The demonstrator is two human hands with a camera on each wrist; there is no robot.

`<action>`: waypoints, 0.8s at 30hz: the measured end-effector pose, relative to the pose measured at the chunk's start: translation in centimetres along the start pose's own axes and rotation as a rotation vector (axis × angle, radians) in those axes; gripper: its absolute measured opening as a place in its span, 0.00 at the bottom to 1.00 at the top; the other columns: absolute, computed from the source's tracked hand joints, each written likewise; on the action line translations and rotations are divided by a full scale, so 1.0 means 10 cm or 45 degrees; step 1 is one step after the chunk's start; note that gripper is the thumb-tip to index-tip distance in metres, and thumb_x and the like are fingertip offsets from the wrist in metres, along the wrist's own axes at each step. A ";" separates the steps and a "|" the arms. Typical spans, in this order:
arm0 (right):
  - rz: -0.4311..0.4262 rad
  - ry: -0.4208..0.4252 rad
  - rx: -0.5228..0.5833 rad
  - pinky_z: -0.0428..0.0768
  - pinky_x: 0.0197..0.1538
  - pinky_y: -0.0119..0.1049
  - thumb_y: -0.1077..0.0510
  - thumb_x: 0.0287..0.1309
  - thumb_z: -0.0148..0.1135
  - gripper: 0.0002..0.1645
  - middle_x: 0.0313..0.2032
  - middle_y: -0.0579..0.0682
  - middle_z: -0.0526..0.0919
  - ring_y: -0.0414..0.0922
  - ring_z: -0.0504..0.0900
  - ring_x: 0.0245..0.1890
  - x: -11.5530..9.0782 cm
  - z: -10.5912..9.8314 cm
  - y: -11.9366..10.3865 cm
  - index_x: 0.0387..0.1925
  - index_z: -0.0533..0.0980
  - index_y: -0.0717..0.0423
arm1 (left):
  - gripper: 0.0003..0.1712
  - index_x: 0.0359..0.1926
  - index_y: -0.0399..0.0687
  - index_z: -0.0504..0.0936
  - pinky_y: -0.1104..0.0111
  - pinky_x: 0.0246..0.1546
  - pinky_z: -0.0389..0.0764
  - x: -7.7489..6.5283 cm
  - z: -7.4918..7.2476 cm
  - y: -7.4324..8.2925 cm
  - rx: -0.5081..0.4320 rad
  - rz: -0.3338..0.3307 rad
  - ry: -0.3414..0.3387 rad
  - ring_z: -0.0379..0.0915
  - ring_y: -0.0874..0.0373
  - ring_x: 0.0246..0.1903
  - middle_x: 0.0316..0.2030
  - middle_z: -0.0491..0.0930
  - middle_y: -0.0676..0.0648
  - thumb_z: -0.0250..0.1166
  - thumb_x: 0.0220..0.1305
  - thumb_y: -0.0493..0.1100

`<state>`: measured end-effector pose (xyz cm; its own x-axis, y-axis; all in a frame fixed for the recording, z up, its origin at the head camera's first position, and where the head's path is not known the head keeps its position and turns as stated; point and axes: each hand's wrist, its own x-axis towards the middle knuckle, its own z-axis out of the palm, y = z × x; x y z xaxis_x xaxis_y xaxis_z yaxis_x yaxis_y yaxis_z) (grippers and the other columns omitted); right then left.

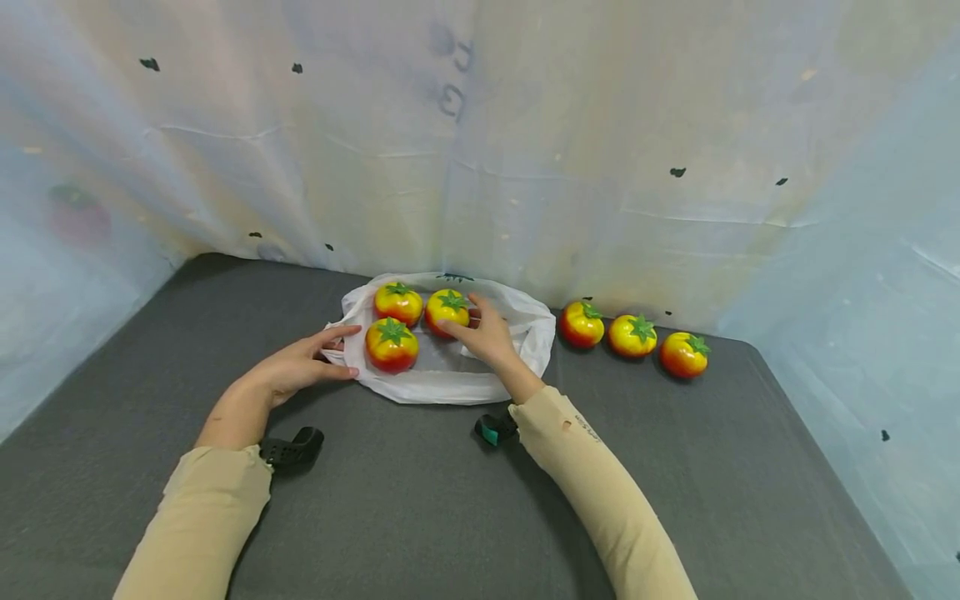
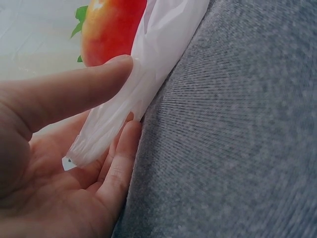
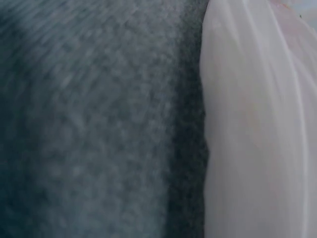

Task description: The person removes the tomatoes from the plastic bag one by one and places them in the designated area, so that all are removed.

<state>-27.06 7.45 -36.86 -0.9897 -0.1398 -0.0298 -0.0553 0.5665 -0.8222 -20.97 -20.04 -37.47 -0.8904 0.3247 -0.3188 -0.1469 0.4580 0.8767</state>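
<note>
A white plastic bag (image 1: 420, 387) lies spread on the dark table with its mouth facing up. Inside it at the left are two red-and-yellow tomatoes, one at the back (image 1: 398, 303) and one in front (image 1: 392, 345), with green star-shaped tops. My right hand (image 1: 487, 333) reaches into the bag and grips a third tomato (image 1: 446, 310), thumb in front and fingers at its right side. At the bag's left end, my left hand (image 1: 303, 362) holds the gathered plastic (image 2: 111, 119) between thumb and fingers. The right wrist view shows only the bag's side (image 3: 252, 124) and cloth.
Three more tomatoes stand in a row right of the bag: a left one (image 1: 581, 324), a middle one (image 1: 632, 336) and a right one (image 1: 684, 355). Behind the grey cloth-covered table (image 1: 405, 500) hangs a pale plastic sheet (image 1: 525, 167), which also closes off both sides.
</note>
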 end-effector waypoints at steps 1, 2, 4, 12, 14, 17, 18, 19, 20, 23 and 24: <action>0.001 0.000 -0.004 0.72 0.61 0.45 0.47 0.56 0.66 0.45 0.63 0.61 0.71 0.54 0.73 0.61 0.00 0.00 0.00 0.70 0.59 0.56 | 0.48 0.75 0.50 0.48 0.43 0.63 0.59 0.00 0.00 0.00 -0.001 0.001 0.001 0.49 0.35 0.63 0.68 0.48 0.29 0.66 0.62 0.49; 0.001 -0.003 -0.010 0.72 0.62 0.45 0.47 0.57 0.66 0.45 0.63 0.61 0.70 0.54 0.73 0.61 0.01 0.00 0.00 0.70 0.59 0.56 | 0.48 0.75 0.50 0.48 0.43 0.63 0.59 0.00 0.00 0.01 -0.001 0.002 0.001 0.49 0.35 0.63 0.68 0.48 0.29 0.66 0.62 0.49; -0.004 -0.008 -0.015 0.72 0.62 0.45 0.47 0.57 0.66 0.44 0.63 0.61 0.70 0.54 0.72 0.61 0.01 0.01 0.00 0.71 0.59 0.55 | 0.48 0.75 0.50 0.48 0.43 0.63 0.59 0.00 0.01 0.01 -0.003 0.000 0.002 0.49 0.35 0.63 0.68 0.48 0.29 0.66 0.62 0.49; -0.036 -0.026 -0.013 0.74 0.60 0.45 0.49 0.58 0.66 0.42 0.63 0.61 0.71 0.54 0.73 0.60 0.01 0.00 0.00 0.70 0.61 0.53 | 0.48 0.75 0.50 0.48 0.43 0.63 0.58 0.00 0.01 0.02 -0.009 -0.005 0.005 0.48 0.35 0.63 0.68 0.48 0.29 0.66 0.62 0.48; -0.035 -0.028 -0.010 0.74 0.59 0.45 0.49 0.57 0.66 0.42 0.63 0.60 0.71 0.54 0.73 0.60 0.00 0.00 0.00 0.70 0.61 0.52 | 0.48 0.75 0.50 0.48 0.43 0.63 0.58 0.00 0.01 0.02 -0.013 -0.008 0.002 0.48 0.34 0.64 0.68 0.47 0.29 0.66 0.62 0.48; -0.030 -0.030 -0.006 0.75 0.58 0.45 0.50 0.56 0.67 0.41 0.62 0.60 0.71 0.54 0.74 0.59 -0.01 -0.01 0.00 0.69 0.62 0.50 | 0.48 0.75 0.50 0.48 0.42 0.63 0.58 0.00 0.01 0.02 -0.018 -0.012 -0.002 0.47 0.34 0.64 0.68 0.47 0.29 0.66 0.62 0.48; -0.031 -0.031 -0.003 0.75 0.58 0.45 0.50 0.56 0.67 0.41 0.62 0.60 0.71 0.54 0.74 0.59 -0.01 -0.01 0.00 0.69 0.62 0.50 | 0.48 0.75 0.50 0.48 0.42 0.63 0.57 0.00 0.01 0.02 -0.019 -0.013 -0.003 0.47 0.34 0.64 0.68 0.48 0.29 0.66 0.62 0.48; -0.030 -0.032 0.000 0.75 0.58 0.45 0.50 0.56 0.68 0.41 0.62 0.59 0.71 0.54 0.74 0.59 -0.01 -0.01 0.00 0.69 0.63 0.49 | 0.48 0.75 0.50 0.48 0.42 0.63 0.57 0.00 0.01 0.01 -0.018 -0.011 -0.005 0.47 0.34 0.64 0.68 0.47 0.29 0.66 0.62 0.48; -0.032 -0.032 0.000 0.75 0.58 0.44 0.49 0.56 0.68 0.41 0.62 0.59 0.71 0.54 0.74 0.58 -0.01 -0.01 0.00 0.69 0.63 0.49 | 0.48 0.75 0.50 0.48 0.42 0.63 0.57 0.00 0.01 0.01 -0.016 -0.011 -0.005 0.47 0.34 0.64 0.68 0.48 0.29 0.66 0.62 0.48; -0.047 -0.031 0.001 0.76 0.57 0.44 0.49 0.55 0.68 0.41 0.61 0.59 0.72 0.54 0.75 0.57 -0.03 -0.02 0.00 0.68 0.64 0.49 | 0.48 0.75 0.50 0.48 0.42 0.63 0.57 0.00 0.00 0.00 -0.008 -0.004 -0.003 0.47 0.34 0.63 0.68 0.48 0.28 0.66 0.62 0.48; -0.055 -0.028 0.004 0.76 0.57 0.44 0.49 0.55 0.69 0.41 0.60 0.59 0.73 0.54 0.75 0.56 -0.03 -0.03 -0.01 0.68 0.64 0.49 | 0.48 0.75 0.50 0.48 0.42 0.63 0.57 0.00 0.00 -0.01 -0.005 -0.001 -0.002 0.48 0.34 0.63 0.67 0.48 0.28 0.65 0.62 0.48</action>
<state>-26.76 7.67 -36.65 -0.9833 -0.1816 -0.0068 -0.0971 0.5569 -0.8249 -20.97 -20.10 -37.51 -0.8897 0.3253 -0.3203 -0.1497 0.4549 0.8779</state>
